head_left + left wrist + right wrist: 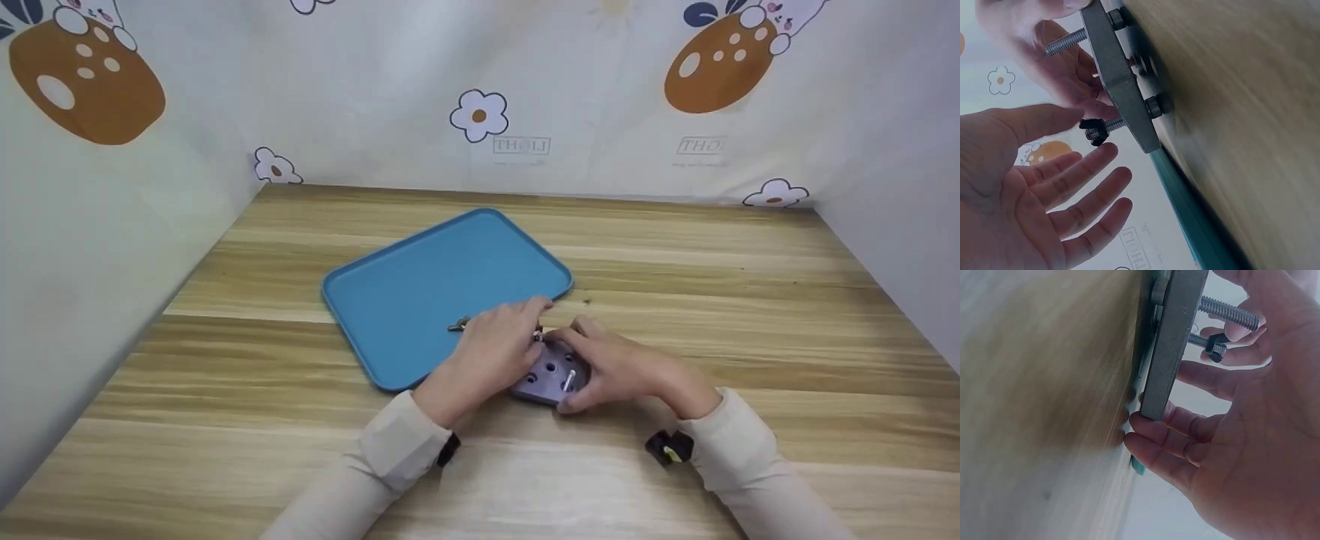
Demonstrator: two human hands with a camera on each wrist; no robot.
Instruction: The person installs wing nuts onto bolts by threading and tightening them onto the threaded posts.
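Note:
A grey metal plate [550, 379] with several round holes is held slightly above the wooden table, beside the blue tray's near right edge. My right hand [619, 367] grips it by its right side, with fingers at the far edge and thumb at the near one. Two bolts pass through it; one bare threaded shank [1066, 42] sticks up. A dark wing nut [1095, 131] sits on the other bolt. My left hand [495, 345] is at this wing nut, thumb against it, fingers straight and spread below in the left wrist view.
The blue tray [442, 270] lies turned at an angle on the wooden table [712, 300]. A small brass-coloured wing-shaped piece [457, 325] lies on it, partly behind my left hand. Patterned cloth walls [375, 127] enclose the table's back and sides.

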